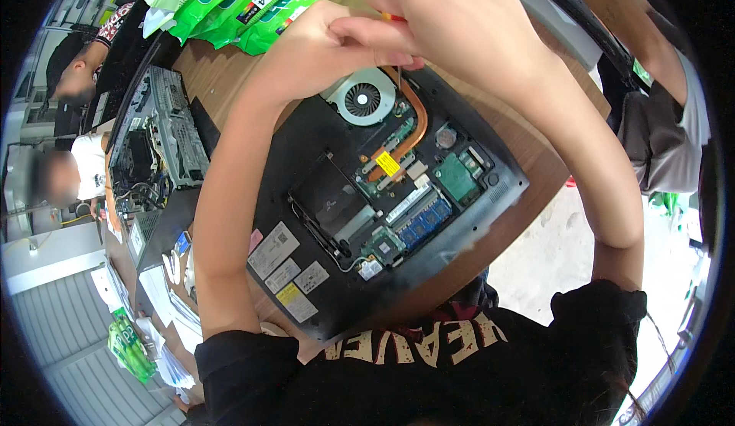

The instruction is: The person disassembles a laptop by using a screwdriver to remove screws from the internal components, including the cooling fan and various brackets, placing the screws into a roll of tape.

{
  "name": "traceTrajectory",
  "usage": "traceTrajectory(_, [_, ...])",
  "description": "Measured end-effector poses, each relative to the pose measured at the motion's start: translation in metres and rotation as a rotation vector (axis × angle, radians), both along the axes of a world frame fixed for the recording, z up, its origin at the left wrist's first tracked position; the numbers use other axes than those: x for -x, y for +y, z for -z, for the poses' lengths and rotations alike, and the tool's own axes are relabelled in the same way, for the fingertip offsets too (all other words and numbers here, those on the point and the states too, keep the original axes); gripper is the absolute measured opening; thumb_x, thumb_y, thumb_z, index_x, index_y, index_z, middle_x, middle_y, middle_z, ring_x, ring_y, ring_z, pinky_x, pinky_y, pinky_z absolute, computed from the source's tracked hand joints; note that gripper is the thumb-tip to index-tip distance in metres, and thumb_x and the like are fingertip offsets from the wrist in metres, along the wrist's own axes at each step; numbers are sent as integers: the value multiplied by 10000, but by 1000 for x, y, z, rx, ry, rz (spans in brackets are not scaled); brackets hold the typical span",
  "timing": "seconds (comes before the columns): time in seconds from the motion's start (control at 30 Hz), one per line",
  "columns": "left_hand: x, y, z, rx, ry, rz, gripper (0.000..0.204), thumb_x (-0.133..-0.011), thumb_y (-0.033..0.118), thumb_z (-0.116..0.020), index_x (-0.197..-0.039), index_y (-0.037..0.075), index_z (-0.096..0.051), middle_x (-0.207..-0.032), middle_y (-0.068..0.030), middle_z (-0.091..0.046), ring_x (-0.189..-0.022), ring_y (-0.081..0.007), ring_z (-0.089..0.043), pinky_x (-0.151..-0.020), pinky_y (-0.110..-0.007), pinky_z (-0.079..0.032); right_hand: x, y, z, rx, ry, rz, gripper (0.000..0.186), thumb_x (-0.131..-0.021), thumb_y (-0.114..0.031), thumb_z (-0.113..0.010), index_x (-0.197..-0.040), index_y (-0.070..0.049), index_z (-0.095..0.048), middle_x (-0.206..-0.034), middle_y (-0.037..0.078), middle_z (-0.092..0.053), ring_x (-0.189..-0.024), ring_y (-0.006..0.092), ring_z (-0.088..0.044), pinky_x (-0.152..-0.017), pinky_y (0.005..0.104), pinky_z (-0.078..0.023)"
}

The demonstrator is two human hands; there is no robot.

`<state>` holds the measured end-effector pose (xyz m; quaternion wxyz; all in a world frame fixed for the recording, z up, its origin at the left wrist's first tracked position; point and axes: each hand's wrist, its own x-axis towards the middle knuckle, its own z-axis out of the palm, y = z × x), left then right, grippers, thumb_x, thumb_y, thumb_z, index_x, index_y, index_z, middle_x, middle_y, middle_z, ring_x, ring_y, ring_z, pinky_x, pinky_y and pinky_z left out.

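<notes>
Right hand (452, 24) is kinda smeared and clipped by the top edge. Most of the screwdriver (394, 17) is buried in the grip, tip too tiny to make out. Left hand (318, 51) hides a bit of the laptop fan (363, 98); green paper packs (200, 22) run off up top.

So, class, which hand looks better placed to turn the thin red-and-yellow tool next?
Probably the right hand: it curls over the tool from above, while the left hand sits lower.

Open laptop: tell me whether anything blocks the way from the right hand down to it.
Nothing visible blocks it: the slim tool points down from the right hand toward the laptop beside the fan. The left hand sits close to the tool and hides the fan's upper-left rim.
</notes>
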<state>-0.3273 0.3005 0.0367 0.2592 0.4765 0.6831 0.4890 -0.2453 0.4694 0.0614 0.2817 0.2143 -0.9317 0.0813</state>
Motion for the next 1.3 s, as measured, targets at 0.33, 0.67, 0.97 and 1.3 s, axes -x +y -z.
traceTrajectory(0.33, [33, -31, 33, 129, 226, -302, 301, -905, 180, -637, -1171, 38, -648, -1077, -126, -693, -972, -170, -660, -855, -282, -496, -1, 70, 48, 631, -43, 61, 158, -992, -137, -510, -1071, -28, -593, -776, 9, -595, -612, 75, -517, -542, 194, -400])
traceTrajectory(0.67, [20, -49, 70, 368, 172, -279, 414, -826, 226, -725, -1143, 8, -570, -1010, -83, -589, -904, -181, -575, -722, -299, -462, 32, 94, 90, 1457, -31, 151, 208, -1016, -231, -477, -1017, -43, -565, -861, 45, -567, -579, 45, -363, -507, 182, -271])
traceTrajectory(0.97, [30, -48, 74, 361, 107, -257, 391, -780, 237, -769, -1035, 34, -553, -927, -56, -530, -841, -159, -523, -684, -296, -423, 22, 87, 85, 1369, -121, 68, 278, -1022, -284, -444, -1087, -27, -530, -876, 72, -563, -621, 74, -435, -543, 180, -325])
traceTrajectory(1.3, [33, -52, 80, 286, 91, -202, 385, -810, 246, -737, -1059, 31, -538, -925, -79, -507, -825, -192, -509, -722, -309, -415, 26, 77, 88, 1705, -300, -59, 328, -1037, -350, -401, -1002, -35, -486, -820, 8, -359, -636, 74, -311, -610, 219, -300])
